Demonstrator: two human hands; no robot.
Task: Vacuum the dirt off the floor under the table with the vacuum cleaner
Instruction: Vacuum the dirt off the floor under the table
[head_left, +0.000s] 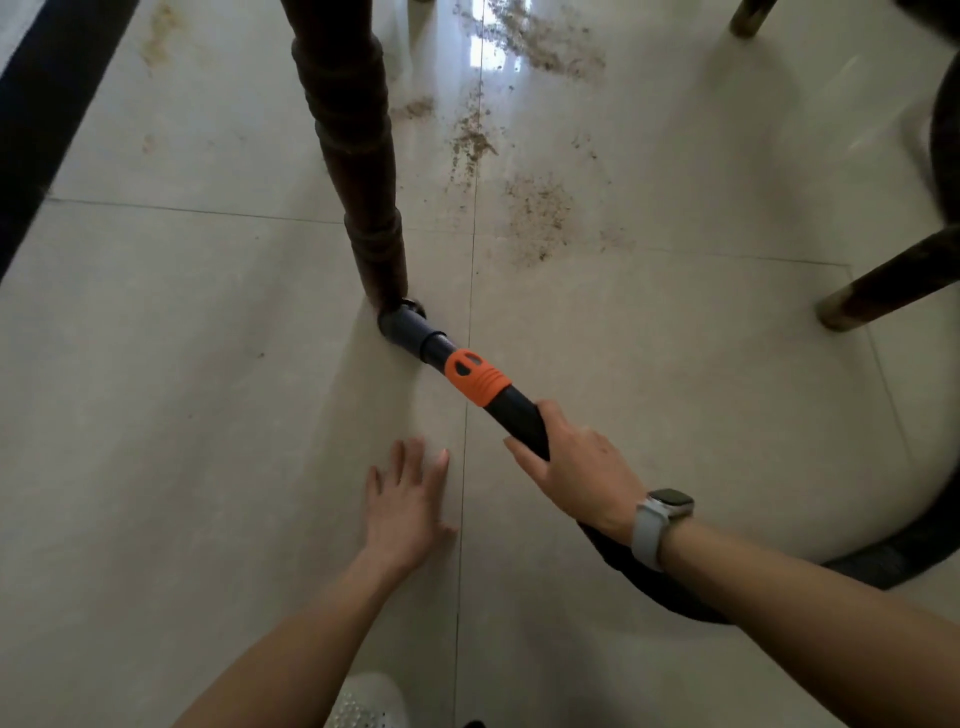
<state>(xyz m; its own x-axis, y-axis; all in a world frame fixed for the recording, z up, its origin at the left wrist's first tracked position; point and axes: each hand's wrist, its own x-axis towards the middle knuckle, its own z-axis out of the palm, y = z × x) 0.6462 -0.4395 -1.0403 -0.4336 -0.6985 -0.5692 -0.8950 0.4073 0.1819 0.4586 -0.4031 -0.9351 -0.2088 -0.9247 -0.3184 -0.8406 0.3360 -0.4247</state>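
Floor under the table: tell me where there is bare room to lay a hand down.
Bare tile lies left of the table leg, around the left hand, and between the vacuum tube and the chair leg. Beyond the nozzle, dirt covers the floor. The right hand grips the tube.

- A home, likely a dining room.
- Glossy pale tile floor (675, 364) with grout lines.
- Turned dark wooden table leg (353, 156).
- Chair legs (883, 291) nearby.
- Household vacuum hose (519, 421) on the floor.
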